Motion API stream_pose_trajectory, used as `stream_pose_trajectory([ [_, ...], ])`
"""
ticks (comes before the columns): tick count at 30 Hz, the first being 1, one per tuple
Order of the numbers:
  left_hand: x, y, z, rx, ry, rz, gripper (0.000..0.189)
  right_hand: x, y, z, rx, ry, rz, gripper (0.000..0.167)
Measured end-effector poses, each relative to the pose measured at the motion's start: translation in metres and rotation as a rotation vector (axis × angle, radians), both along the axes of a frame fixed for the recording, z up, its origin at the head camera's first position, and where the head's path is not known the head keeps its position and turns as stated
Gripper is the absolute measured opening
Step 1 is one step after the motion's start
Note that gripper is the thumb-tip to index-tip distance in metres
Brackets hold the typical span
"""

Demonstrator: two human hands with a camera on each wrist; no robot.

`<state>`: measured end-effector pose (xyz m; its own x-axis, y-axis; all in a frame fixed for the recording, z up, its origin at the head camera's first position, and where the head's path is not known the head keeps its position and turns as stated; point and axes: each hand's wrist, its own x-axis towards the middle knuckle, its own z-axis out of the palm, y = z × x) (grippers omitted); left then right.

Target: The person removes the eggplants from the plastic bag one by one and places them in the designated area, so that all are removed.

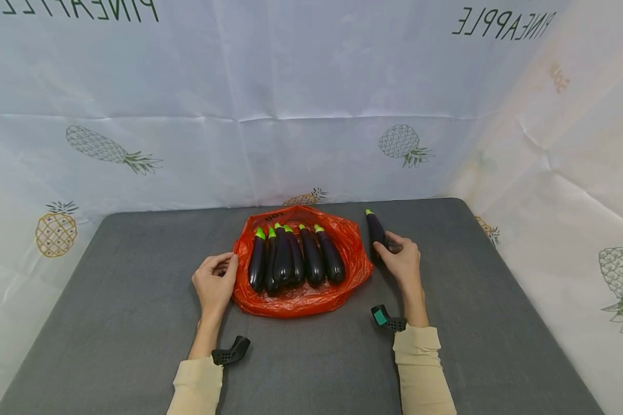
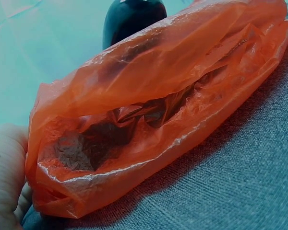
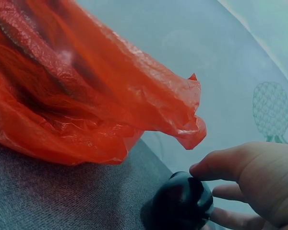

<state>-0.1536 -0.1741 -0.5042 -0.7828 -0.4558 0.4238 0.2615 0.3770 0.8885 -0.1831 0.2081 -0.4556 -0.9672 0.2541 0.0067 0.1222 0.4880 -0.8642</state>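
Several dark purple eggplants [image 1: 282,262] with green stem ends lie side by side on a spread red plastic bag [image 1: 311,302] in the head view. My left hand [image 1: 215,282] pinches the bag's left edge; in the left wrist view the thumb [image 2: 7,167] shows against the crumpled bag [image 2: 134,86]. To the right of the bag, my right hand [image 1: 402,259] grips a single eggplant [image 1: 375,226] by its lower end, thumb on one side and fingers on the other. That eggplant's rounded end [image 3: 182,203] shows in the right wrist view, apart from the bag.
A grey cloth-covered table [image 1: 135,323] lies under everything. Behind it hangs a white curtain [image 1: 301,69] printed with pineapples, with another at the right side. Black wrist devices [image 1: 232,350] sit on both forearms.
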Motion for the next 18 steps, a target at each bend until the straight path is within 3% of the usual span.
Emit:
stream_pose_trajectory([
  [18,-0.0006,0.0017,0.0009,-0.019,-0.007,0.029,0.009,-0.0007,-0.0039,-0.0007,0.021,0.023,-0.044,0.042],
])
